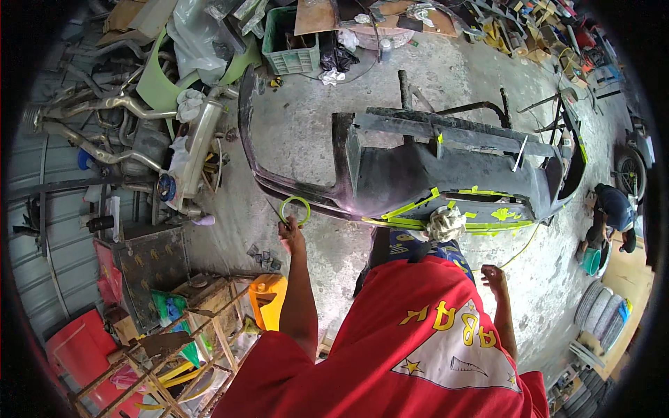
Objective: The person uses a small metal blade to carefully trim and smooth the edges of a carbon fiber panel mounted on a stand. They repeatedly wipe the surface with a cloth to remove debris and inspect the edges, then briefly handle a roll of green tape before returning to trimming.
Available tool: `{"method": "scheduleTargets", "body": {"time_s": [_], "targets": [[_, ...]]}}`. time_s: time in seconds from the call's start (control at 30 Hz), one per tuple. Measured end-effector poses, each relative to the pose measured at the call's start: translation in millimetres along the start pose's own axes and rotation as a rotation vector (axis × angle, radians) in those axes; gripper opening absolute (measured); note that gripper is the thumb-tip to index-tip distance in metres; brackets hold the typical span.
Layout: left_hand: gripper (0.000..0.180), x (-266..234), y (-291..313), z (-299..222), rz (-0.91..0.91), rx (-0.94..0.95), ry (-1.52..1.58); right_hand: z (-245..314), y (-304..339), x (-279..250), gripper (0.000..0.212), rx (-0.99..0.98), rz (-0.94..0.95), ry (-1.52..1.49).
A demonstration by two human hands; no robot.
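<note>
My left hand (293, 237) is closed on a roll of yellow-green masking tape (285, 203), gripping the ring at its lower side. The roll is just in front of the near left edge of a dark grey car bumper (397, 177), which is raised above the floor. Strips of the same yellow-green tape (411, 204) run along the bumper's near edge and right end. A crumpled whitish cloth (446, 224) rests at that edge, in front of my body. My right hand (493, 276) hangs low at my right side, its fingers loosely bent and apart, with nothing visible in them.
Metal exhaust pipes (132, 108) and a silver muffler (198, 150) are piled on the left. A green crate (291, 59) stands at the back. Near my left are a rusty frame (164, 362) and an orange container (268, 299). A person (614, 209) crouches at the far right.
</note>
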State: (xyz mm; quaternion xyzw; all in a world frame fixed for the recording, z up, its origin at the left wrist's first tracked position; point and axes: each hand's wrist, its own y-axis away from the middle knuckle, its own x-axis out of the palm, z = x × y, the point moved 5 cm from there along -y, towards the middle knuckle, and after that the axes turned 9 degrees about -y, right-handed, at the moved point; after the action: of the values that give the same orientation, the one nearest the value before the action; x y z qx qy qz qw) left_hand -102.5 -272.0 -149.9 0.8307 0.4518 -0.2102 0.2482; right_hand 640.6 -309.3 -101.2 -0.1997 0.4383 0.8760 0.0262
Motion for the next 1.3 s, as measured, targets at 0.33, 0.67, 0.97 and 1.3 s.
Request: {"method": "scheduleTargets", "body": {"time_s": [0.33, 0.67, 0.97, 1.3], "targets": [[0.050, -44, -30, 21, -0.097, -0.104, 0.058, 24, 1, 37, 0.037, -0.031, 0.060, -0.024], [0.033, 47, 116, -157, 0.773, 0.659, -0.284, -34, 30, 41, 0.031, 0.168, 0.053, -0.034], [0.036, 144, 174, -196, 1.029, 1.172, -0.505, -8, 22, 55, 0.038, 0.022, 0.019, -0.070], [0.045, 159, 186, -201, 1.035, 1.091, -0.466, -49, 38, 54, 0.035, 0.105, -0.021, -0.112]]}}
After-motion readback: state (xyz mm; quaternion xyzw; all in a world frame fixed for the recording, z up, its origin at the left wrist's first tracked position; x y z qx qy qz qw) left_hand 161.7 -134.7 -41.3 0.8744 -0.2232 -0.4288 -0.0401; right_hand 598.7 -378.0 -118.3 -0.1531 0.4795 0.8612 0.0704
